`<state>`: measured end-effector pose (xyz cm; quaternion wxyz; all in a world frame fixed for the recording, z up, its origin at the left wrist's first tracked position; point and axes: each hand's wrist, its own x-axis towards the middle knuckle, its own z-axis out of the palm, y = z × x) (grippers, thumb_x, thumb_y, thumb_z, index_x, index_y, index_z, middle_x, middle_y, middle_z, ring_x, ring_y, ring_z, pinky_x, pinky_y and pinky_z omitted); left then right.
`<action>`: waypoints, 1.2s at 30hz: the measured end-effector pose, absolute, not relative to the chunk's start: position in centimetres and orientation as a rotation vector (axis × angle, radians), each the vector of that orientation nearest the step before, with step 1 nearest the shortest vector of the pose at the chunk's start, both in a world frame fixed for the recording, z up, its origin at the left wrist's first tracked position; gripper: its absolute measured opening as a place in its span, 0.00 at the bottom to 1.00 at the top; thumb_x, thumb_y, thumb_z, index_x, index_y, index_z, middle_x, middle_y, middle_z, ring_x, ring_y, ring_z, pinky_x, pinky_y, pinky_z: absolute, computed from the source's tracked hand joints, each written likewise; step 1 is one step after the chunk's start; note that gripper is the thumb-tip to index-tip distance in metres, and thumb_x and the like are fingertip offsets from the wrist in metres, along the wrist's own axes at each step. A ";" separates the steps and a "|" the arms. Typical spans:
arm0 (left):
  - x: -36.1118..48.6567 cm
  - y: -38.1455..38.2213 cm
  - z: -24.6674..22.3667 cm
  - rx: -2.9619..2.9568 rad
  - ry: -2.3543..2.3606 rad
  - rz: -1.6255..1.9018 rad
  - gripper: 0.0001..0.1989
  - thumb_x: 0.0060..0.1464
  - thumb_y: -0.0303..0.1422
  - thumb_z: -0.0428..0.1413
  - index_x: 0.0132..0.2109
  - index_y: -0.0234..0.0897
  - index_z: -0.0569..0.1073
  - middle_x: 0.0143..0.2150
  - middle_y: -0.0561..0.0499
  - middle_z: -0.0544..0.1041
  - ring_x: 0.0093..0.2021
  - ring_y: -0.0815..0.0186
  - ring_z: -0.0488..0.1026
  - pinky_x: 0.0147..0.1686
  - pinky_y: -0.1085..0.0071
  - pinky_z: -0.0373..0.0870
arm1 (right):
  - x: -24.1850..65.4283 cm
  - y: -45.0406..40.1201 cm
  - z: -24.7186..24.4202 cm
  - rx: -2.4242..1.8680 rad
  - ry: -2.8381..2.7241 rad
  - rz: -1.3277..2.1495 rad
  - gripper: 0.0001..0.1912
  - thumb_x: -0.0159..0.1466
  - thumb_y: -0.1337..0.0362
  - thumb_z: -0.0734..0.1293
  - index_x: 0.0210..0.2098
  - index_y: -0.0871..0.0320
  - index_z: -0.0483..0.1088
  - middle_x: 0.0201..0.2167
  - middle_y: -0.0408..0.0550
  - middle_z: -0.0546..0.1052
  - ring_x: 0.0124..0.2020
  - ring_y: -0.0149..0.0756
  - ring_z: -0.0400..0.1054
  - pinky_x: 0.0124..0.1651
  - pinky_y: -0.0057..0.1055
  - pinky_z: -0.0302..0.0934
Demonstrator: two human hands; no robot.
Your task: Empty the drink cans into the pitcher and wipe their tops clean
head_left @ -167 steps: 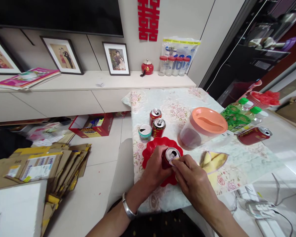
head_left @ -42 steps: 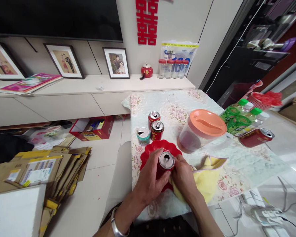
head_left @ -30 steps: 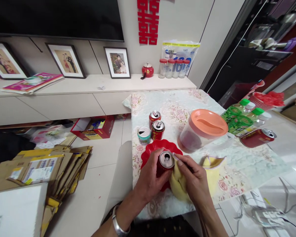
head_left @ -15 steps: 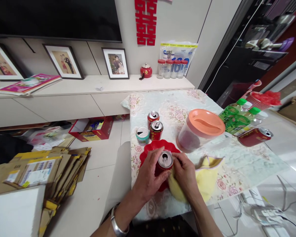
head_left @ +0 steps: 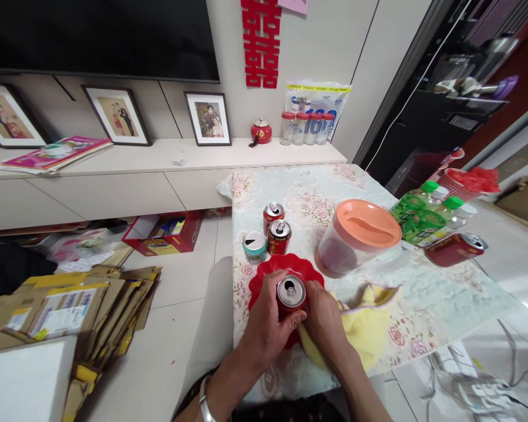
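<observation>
While the left hand (head_left: 266, 325) grips an opened red can (head_left: 291, 296) above a scalloped red dish (head_left: 259, 271), the right hand (head_left: 325, 316) closes on its other side, partly over a yellow cloth (head_left: 367, 325). Surface (head_left: 305, 181): flowered pale cover; two upright red cans and a lidded tub beyond the dish. Room: white cabinet (head_left: 136, 161) behind, framed photos on top; flattened cardboard (head_left: 114, 310) on the tiled floor (head_left: 158, 351).

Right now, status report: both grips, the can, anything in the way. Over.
Left grip around opened red can. Right grip on yellow cloth, at can's side. Red dish below; two red cans beyond, clear of grips.
</observation>
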<state>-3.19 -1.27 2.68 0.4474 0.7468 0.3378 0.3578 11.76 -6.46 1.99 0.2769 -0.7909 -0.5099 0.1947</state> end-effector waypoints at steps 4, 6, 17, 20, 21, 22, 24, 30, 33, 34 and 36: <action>-3.2 -1.3 2.2 1.878 0.800 0.900 0.31 0.60 0.33 0.62 0.67 0.42 0.59 0.64 0.39 0.69 0.64 0.48 0.70 0.62 0.49 0.70 | 11.8 -7.4 2.4 -2.034 -1.256 0.559 0.15 0.72 0.61 0.56 0.38 0.58 0.73 0.34 0.50 0.79 0.35 0.38 0.72 0.38 0.31 0.61; -3.2 -1.3 2.1 1.915 0.781 0.897 0.32 0.63 0.34 0.60 0.68 0.42 0.56 0.65 0.38 0.67 0.66 0.48 0.68 0.64 0.48 0.68 | 11.8 -7.9 2.9 -1.881 -1.140 0.606 0.17 0.73 0.54 0.58 0.40 0.57 0.74 0.35 0.48 0.80 0.36 0.37 0.73 0.39 0.31 0.65; -3.3 -1.5 3.8 1.951 0.695 0.813 0.26 0.68 0.30 0.50 0.68 0.43 0.51 0.65 0.37 0.63 0.65 0.50 0.65 0.66 0.42 0.63 | 11.5 -7.9 3.9 -1.544 -1.108 0.331 0.09 0.69 0.61 0.66 0.43 0.53 0.80 0.37 0.46 0.80 0.40 0.36 0.74 0.45 0.32 0.68; -3.5 -1.5 3.9 1.930 0.689 0.792 0.26 0.67 0.31 0.51 0.68 0.42 0.53 0.66 0.37 0.62 0.67 0.49 0.64 0.67 0.43 0.63 | 12.1 -7.1 2.9 -1.685 -1.181 0.341 0.12 0.71 0.61 0.63 0.42 0.54 0.79 0.36 0.47 0.79 0.39 0.36 0.74 0.44 0.32 0.68; -3.5 -1.4 3.9 1.931 0.688 0.786 0.26 0.67 0.31 0.52 0.68 0.41 0.53 0.66 0.37 0.62 0.67 0.49 0.64 0.67 0.44 0.63 | 12.4 -6.9 2.6 -1.727 -1.219 0.365 0.13 0.71 0.61 0.62 0.42 0.55 0.79 0.36 0.47 0.79 0.39 0.36 0.74 0.45 0.32 0.68; -3.6 -1.4 3.9 1.937 0.686 0.780 0.26 0.66 0.30 0.52 0.68 0.41 0.53 0.66 0.37 0.62 0.67 0.49 0.64 0.67 0.44 0.63 | 12.7 -6.6 2.3 -1.760 -1.259 0.391 0.14 0.71 0.62 0.61 0.41 0.56 0.79 0.36 0.48 0.79 0.39 0.36 0.74 0.45 0.32 0.67; -3.6 -1.3 3.9 1.950 0.679 0.777 0.27 0.66 0.30 0.52 0.68 0.40 0.53 0.65 0.37 0.62 0.66 0.50 0.65 0.67 0.44 0.64 | 13.0 -6.2 2.0 -1.802 -1.325 0.434 0.14 0.70 0.64 0.60 0.41 0.57 0.79 0.36 0.49 0.79 0.40 0.36 0.74 0.46 0.32 0.67; -3.8 -1.1 4.2 1.921 0.667 0.836 0.27 0.63 0.28 0.55 0.66 0.41 0.56 0.64 0.38 0.65 0.66 0.50 0.66 0.65 0.47 0.68 | 12.6 -5.9 1.5 -1.999 -1.484 0.515 0.11 0.62 0.73 0.63 0.34 0.59 0.78 0.32 0.48 0.74 0.30 0.35 0.68 0.34 0.28 0.56; -3.8 -1.1 4.2 1.868 0.685 0.833 0.28 0.62 0.28 0.56 0.65 0.41 0.58 0.64 0.39 0.67 0.65 0.51 0.68 0.64 0.47 0.69 | 12.1 -6.0 1.5 -2.084 -1.526 0.531 0.13 0.61 0.75 0.63 0.40 0.61 0.78 0.34 0.51 0.75 0.31 0.36 0.69 0.35 0.29 0.55; -3.7 -1.1 4.1 1.850 0.699 0.828 0.27 0.62 0.28 0.57 0.65 0.41 0.58 0.64 0.39 0.68 0.65 0.51 0.69 0.64 0.47 0.69 | 11.9 -6.1 1.6 -2.100 -1.532 0.535 0.15 0.61 0.75 0.64 0.43 0.61 0.78 0.36 0.52 0.76 0.33 0.37 0.70 0.36 0.29 0.55; -3.7 -1.0 3.9 1.822 0.740 0.833 0.27 0.61 0.30 0.59 0.64 0.41 0.59 0.63 0.39 0.69 0.63 0.50 0.70 0.62 0.47 0.70 | 11.8 -6.2 1.8 -2.120 -1.533 0.538 0.17 0.60 0.75 0.64 0.46 0.63 0.77 0.37 0.54 0.77 0.34 0.39 0.71 0.38 0.30 0.57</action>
